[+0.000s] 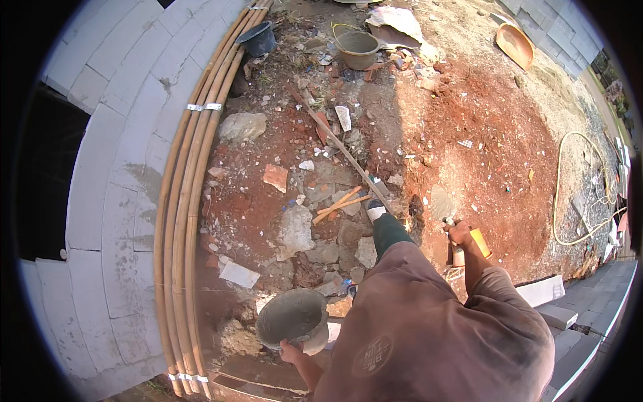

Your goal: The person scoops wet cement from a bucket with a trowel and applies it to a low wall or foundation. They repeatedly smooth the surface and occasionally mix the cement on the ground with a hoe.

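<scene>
My left hand (291, 350) grips the rim of a grey, mortar-stained bucket (293, 320), with the fingers at its near edge. The bucket tilts and shows its grey inside. Out to the right, my right hand (459, 234) is closed round the handle of a trowel, mostly hidden by the fingers. Its grey, mortar-coloured blade (441, 202) points away over the reddish soil. Beside that hand and wrist are a yellow object (480, 243) and a small pale cylinder (458, 257), whose kinds I cannot make out. My booted foot (376, 210) stands on the rubble between the hands.
Strapped bamboo poles (189, 181) run along the pale block wall (100, 181) on the left. A long wooden stick (341, 147) crosses the rubble ahead. Two more buckets, a dark one (258, 40) and a grey one (357, 51), stand farther off. A hose (557, 181) curls at right.
</scene>
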Demonstrator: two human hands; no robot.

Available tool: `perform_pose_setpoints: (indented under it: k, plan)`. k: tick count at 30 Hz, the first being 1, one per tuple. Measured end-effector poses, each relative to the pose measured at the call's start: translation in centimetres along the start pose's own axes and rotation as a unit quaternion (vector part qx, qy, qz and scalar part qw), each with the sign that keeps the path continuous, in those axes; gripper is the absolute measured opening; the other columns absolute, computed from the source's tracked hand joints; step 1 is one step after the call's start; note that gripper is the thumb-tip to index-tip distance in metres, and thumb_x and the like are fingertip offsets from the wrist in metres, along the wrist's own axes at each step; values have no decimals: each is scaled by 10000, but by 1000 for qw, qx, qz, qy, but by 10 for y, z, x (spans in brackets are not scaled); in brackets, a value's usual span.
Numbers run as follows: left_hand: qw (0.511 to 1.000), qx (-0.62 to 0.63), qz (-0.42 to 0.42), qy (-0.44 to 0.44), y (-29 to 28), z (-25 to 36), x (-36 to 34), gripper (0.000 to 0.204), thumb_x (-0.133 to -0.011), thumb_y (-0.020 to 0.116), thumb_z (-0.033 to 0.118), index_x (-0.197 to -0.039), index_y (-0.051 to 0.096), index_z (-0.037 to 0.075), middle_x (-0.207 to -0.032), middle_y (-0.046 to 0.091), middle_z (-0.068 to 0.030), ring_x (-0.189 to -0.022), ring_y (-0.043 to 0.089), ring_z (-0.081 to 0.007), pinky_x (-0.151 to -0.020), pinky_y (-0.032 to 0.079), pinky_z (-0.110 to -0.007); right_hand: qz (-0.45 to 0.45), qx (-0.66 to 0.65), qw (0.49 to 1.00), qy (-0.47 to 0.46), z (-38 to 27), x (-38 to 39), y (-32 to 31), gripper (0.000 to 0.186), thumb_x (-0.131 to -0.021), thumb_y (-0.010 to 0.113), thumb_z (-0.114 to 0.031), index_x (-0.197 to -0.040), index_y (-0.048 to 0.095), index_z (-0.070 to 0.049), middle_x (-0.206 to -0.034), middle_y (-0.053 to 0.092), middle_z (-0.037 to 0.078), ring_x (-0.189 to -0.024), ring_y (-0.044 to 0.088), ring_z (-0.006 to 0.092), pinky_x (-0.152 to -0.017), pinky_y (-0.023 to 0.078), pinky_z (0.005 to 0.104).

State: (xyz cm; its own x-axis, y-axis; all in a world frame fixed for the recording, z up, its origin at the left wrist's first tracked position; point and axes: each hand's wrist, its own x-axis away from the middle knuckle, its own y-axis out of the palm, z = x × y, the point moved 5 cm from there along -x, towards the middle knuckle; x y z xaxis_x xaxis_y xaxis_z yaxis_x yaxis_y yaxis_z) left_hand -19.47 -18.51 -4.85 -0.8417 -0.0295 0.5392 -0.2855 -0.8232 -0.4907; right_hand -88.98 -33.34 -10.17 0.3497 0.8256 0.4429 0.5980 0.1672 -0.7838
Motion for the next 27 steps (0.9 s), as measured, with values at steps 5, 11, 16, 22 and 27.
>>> perform_pose_setpoints:
  k: [5, 11, 16, 22, 27]
  plan:
    - [997, -69, -1, -26, 54, 4, 28, 434, -731, 639, 260, -1023, 584, -57, -1021, 574, -198, -779, 599, -327, -475, 534, -353, -24, -147, 987, 65, 89, -60, 8, 215, -832, 543, -122, -1011, 632, -43, -670, 588, 114, -557, 574, 210, -478, 455, 355]
    - [990, -4, 135, -41, 45, 33, 33, 403, -746, 637, 271, -944, 617, -79, -976, 591, -198, -709, 611, -306, -436, 529, -351, -101, -380, 905, 165, -33, -124, 22, 168, -832, 575, -140, -906, 579, 11, -596, 494, 33, -440, 534, 198, -391, 448, 337]
    - [989, 107, 99, 36, 111, 86, 88, 283, -750, 603, 208, -906, 580, -27, -821, 605, -126, -655, 604, -228, -463, 490, -360, -231, -250, 902, 265, -56, -191, 24, 190, -770, 596, -185, -799, 577, 1, -594, 533, 95, -447, 531, 218, -409, 436, 370]
    - [976, 193, 102, -25, 81, 46, 112, 333, -734, 639, 255, -948, 565, 11, -810, 577, -83, -569, 565, -185, -424, 504, -311, -255, -104, 947, -162, -220, -265, 49, 194, -765, 596, -175, -870, 585, -12, -668, 586, 72, -490, 556, 215, -462, 458, 372]
    - [970, 233, 61, -41, 67, 8, 100, 302, -756, 627, 225, -968, 538, 29, -798, 571, -66, -563, 562, -175, -433, 503, -302, -308, -65, 939, -137, -325, -254, 112, 311, -774, 609, -195, -1013, 605, 3, -709, 577, 66, -475, 550, 166, -439, 462, 314]
